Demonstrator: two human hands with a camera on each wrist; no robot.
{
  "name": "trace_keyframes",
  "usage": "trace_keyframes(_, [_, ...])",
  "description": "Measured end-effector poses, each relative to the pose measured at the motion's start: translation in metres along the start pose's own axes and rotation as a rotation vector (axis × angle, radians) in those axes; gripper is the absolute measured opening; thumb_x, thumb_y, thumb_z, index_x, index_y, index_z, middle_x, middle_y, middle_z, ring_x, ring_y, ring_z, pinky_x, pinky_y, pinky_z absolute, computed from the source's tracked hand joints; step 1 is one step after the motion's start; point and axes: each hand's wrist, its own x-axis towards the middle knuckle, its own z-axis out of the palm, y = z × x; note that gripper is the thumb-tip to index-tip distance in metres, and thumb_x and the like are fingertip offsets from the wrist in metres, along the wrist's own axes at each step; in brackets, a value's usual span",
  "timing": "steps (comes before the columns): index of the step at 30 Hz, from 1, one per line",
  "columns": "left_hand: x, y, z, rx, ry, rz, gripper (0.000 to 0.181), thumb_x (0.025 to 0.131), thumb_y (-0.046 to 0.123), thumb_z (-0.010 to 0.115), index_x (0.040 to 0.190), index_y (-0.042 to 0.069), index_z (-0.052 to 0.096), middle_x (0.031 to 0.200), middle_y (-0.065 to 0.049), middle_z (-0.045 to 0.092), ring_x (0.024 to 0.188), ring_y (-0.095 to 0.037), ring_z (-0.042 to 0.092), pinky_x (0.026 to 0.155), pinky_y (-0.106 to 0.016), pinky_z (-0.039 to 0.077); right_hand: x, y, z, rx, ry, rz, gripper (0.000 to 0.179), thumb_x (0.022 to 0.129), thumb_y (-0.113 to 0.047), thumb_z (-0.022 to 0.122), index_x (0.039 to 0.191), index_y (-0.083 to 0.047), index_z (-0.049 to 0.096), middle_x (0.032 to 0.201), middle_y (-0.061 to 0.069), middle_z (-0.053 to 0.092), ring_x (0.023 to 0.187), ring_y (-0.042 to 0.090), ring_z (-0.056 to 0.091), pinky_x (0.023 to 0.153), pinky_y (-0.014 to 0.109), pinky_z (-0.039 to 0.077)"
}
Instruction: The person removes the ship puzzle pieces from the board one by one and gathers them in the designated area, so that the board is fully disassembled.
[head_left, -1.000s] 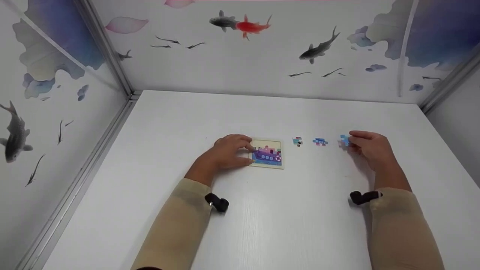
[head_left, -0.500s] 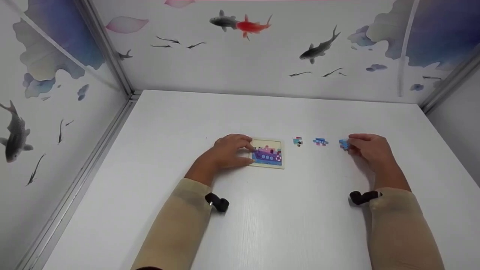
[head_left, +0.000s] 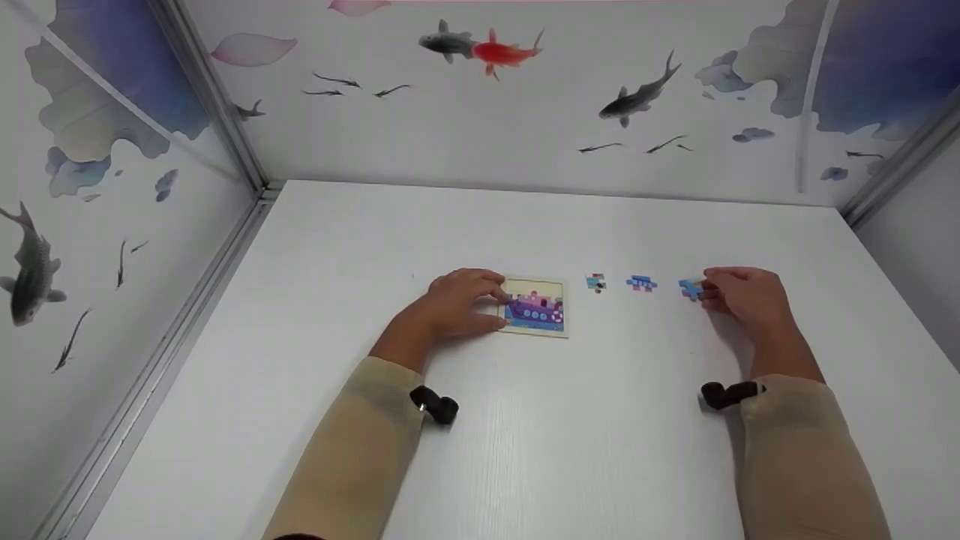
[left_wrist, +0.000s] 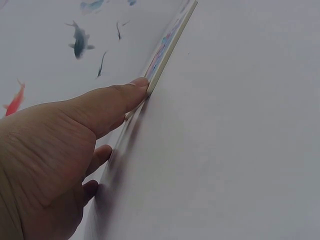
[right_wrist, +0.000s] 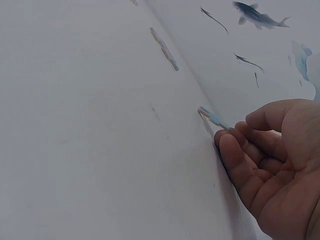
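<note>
A small framed jigsaw puzzle, with a purple ship partly filled in, lies flat on the white table. My left hand holds its left side, thumb near the lower corner and fingers along the edge. From the left wrist view, the thumb presses on the frame's rim. At the far right of the row of pieces, my right hand holds a blue jigsaw piece at its fingertips. That piece looks slightly tilted in the right wrist view; the fingers hide part of it.
Two loose jigsaw pieces lie between the hands: a multicoloured one near the frame and a blue-and-pink one farther right. A wall with painted fish rises behind the table, and another stands on the left.
The piece at my right fingertips has turned and shows a different outline; my right hand has shifted slightly to the right. The left hand and the frame stay where they were.
</note>
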Motion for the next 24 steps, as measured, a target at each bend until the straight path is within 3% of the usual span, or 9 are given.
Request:
trace_keyframes(6, [-0.001, 0.002, -0.001, -0.017, -0.001, -0.013, 0.041, 0.099, 0.049, 0.070, 0.137, 0.034, 0.071, 0.167, 0.012, 0.048, 0.163, -0.020, 0.031, 0.134, -0.058, 0.020, 0.001, 0.001, 0.000, -0.004, 0.008, -0.003, 0.063, 0.109, -0.050, 0.057, 0.154, -0.006, 0.056, 0.113, -0.004, 0.072, 0.095, 0.004, 0.076, 0.088, 0.019, 0.062])
trace_keyframes(18, [-0.001, 0.002, -0.002, 0.010, -0.008, -0.013, 0.042, 0.099, 0.049, 0.070, 0.138, 0.035, 0.070, 0.167, 0.011, 0.047, 0.164, -0.022, 0.031, 0.133, -0.061, 0.022, -0.002, -0.007, -0.001, 0.031, 0.022, 0.023, 0.059, 0.108, -0.047, 0.059, 0.151, -0.006, 0.059, 0.100, -0.014, 0.076, 0.096, 0.003, 0.075, 0.087, 0.019, 0.062])
trace_keyframes(24, [0.000, 0.002, -0.002, 0.031, -0.009, -0.004, 0.042, 0.099, 0.049, 0.070, 0.139, 0.034, 0.070, 0.168, 0.010, 0.047, 0.164, -0.023, 0.031, 0.131, -0.063, 0.023, -0.006, -0.016, 0.004, -0.024, 0.057, 0.023, 0.058, 0.109, -0.049, 0.056, 0.150, -0.009, 0.060, 0.116, -0.006, 0.074, 0.103, 0.005, 0.071, 0.088, 0.018, 0.060])
